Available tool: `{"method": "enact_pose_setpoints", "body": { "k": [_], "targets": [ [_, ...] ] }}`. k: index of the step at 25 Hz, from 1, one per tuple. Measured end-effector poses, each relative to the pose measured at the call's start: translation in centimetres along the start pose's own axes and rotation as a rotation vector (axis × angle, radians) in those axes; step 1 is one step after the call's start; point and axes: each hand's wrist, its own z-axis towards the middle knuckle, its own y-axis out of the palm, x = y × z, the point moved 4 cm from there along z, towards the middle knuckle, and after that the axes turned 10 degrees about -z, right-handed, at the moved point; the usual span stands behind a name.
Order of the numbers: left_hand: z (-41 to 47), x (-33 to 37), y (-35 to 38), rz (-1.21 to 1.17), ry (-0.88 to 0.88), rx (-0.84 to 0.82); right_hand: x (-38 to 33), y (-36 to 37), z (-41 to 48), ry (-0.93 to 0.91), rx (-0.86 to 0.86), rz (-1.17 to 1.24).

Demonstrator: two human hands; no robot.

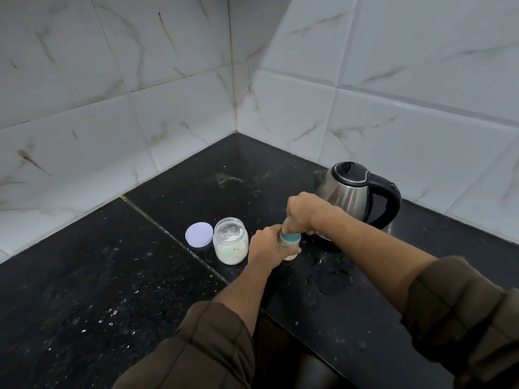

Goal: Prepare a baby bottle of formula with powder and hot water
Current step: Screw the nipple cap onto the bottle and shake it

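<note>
Kettle (348, 192) behind, open jar (230, 242) beside: left hand (265, 247) grips the bottle (290, 242), right hand (304, 210) clamps its top

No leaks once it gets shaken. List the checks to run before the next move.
1. Upright bottle, left hand gripping it: ok.
2. Grip of right hand on the bottle's top: ok.
3. Top fully tight: cannot tell, the hand hides it.
4. Closed jar: not ok, its lid lies beside it.
5. Dry counter: not ok, puddle by the bottle.
6. Shut kettle: ok.
</note>
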Motion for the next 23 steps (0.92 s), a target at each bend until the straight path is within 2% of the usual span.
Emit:
{"method": "enact_pose_setpoints", "body": {
  "k": [4,14,19,23],
  "targets": [
    [0.0,-0.3,0.3,-0.008,0.0,0.019,-0.1,0.5,-0.3,0.009,0.011,0.034],
    [-0.6,0.4,0.5,0.006,-0.05,0.001,-0.8,3.3,-1.8,0.04,0.118,-0.112],
    [-0.2,0.1,0.5,0.012,-0.072,-0.017,-0.7,4.1,-1.6,0.044,0.151,-0.001],
    [0.1,-0.5,0.9,-0.006,-0.039,0.033,-0.4,4.8,-1.3,0.055,0.16,0.09]
  ]
}}
